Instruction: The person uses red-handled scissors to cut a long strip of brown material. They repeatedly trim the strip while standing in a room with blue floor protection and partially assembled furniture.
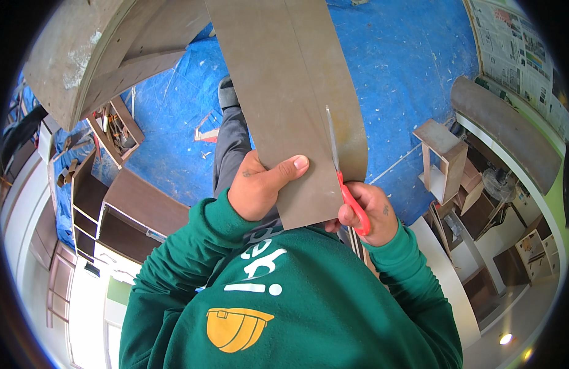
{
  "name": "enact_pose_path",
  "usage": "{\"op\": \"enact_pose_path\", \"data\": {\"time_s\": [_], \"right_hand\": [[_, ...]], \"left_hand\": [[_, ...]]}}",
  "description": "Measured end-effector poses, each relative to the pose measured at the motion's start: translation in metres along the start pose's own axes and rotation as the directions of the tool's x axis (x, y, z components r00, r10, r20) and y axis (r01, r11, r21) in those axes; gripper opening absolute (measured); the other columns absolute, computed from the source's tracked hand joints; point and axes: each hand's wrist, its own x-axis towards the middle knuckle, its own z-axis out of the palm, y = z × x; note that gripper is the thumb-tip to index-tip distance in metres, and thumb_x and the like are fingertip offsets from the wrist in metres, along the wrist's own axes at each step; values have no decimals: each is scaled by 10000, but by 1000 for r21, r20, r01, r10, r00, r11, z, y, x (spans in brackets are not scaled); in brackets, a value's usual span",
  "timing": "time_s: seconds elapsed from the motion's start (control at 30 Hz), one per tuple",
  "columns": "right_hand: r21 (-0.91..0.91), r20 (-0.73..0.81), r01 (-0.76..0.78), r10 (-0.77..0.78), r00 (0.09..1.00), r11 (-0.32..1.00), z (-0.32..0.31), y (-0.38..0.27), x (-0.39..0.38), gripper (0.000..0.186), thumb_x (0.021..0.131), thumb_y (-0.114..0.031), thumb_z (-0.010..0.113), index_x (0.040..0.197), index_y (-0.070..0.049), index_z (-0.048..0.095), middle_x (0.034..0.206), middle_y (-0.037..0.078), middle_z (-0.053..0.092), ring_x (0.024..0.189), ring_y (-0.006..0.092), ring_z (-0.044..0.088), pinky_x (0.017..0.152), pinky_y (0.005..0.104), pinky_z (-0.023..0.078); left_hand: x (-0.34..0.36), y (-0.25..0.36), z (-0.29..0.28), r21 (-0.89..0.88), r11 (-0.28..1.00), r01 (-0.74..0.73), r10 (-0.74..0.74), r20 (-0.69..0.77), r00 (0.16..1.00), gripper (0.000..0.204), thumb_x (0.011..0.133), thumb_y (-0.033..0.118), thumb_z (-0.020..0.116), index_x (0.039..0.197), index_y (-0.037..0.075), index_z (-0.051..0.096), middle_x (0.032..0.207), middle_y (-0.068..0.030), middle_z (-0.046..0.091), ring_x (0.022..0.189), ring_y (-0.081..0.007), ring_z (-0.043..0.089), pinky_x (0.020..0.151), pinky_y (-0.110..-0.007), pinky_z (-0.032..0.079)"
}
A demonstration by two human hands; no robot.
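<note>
A long brown-grey sheet (290, 92), like laminate, stretches away from my body, with a thin straight line drawn along it. My left hand (255, 189) is closed on its left edge near the close end, thumb flat on top and fingers hidden underneath. In my right hand (380, 215) is a pair of scissors (356, 210) with red handles. One metal blade lies over the sheet, pointing away from me roughly along the line; the other blade is hidden. Beside the scissors, the sheet's right part bends downward.
Blue plastic sheeting (413, 55) speckled with debris covers the floor. At the upper left stands a large wooden panel piece (82, 67); below it sits an open tool box (117, 132). Cabinet parts (146, 200) lie left, a small box frame (443, 157) and a curved panel (506, 132) right.
</note>
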Motion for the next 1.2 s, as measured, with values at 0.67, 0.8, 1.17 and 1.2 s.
{"op": "enact_pose_path", "data": {"time_s": [0.67,0.8,1.17,1.2], "right_hand": [[83,-55,36,-31,998,996,7,10,-6,419,808,-346,771,932,15,599,766,69,644,685,136,639,621,261,531],[41,-48,32,-30,998,999,6,8,-4,458,807,-359,770,969,28,586,791,78,643,700,149,643,642,272,538],[32,-71,-9,12,997,999,11,4,-4,433,802,-366,772,927,17,615,778,62,643,682,135,632,636,263,530],[24,-64,-12,13,998,1000,11,4,-5,421,802,-359,772,919,15,618,775,59,644,679,133,631,634,261,529]], "left_hand": [[-3,-1,0,21,1000,-18,17,20,1000,302,934,155,588,1158,-44,545,1018,-125,659,903,-186,644,788,-319,522],[-4,2,0,46,999,-19,18,26,999,287,932,144,587,1145,-45,549,1007,-127,661,900,-188,646,788,-318,521],[-3,2,-3,37,999,-2,2,7,1000,289,927,133,584,1147,-51,548,1008,-131,661,897,-191,648,784,-318,522],[-4,3,-3,31,1000,-2,2,6,1000,290,926,133,585,1148,-51,548,1009,-131,661,897,-191,648,784,-318,522]]}}
